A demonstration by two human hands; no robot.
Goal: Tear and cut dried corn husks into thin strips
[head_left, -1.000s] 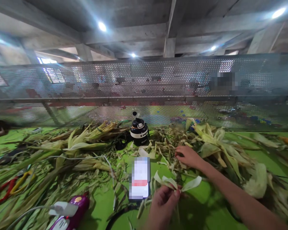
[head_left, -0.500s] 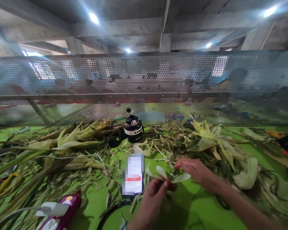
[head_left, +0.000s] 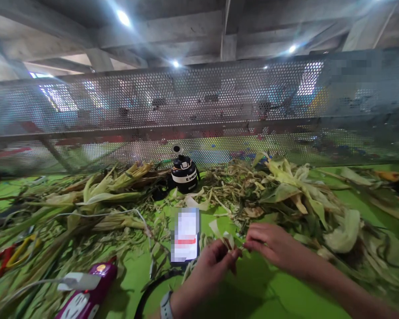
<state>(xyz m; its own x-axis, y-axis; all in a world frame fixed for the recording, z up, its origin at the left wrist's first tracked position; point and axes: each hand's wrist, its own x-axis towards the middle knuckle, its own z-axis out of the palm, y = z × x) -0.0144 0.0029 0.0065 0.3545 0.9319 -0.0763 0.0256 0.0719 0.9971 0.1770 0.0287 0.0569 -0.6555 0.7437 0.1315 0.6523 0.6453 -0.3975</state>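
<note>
My left hand [head_left: 210,266] pinches small pale corn husk strips [head_left: 223,235] just above the green table [head_left: 279,301]. My right hand [head_left: 269,244] meets it from the right, fingers pressed together on the same husk strips. A phone [head_left: 185,235] lies flat just left of both hands. A watch sits on my left wrist at the bottom edge.
Heaps of corn husks [head_left: 295,195] and stalks [head_left: 103,195] cover the table on both sides. A black and white bottle [head_left: 184,173] stands behind the phone. A purple glue gun [head_left: 89,297] and red-yellow scissors [head_left: 6,259] lie at the left. A perforated metal screen [head_left: 199,110] closes the back.
My right hand drew back from the husk pile and joined my left hand at the husk strips. The view tilted slightly, and both hands moved a little closer to me.
</note>
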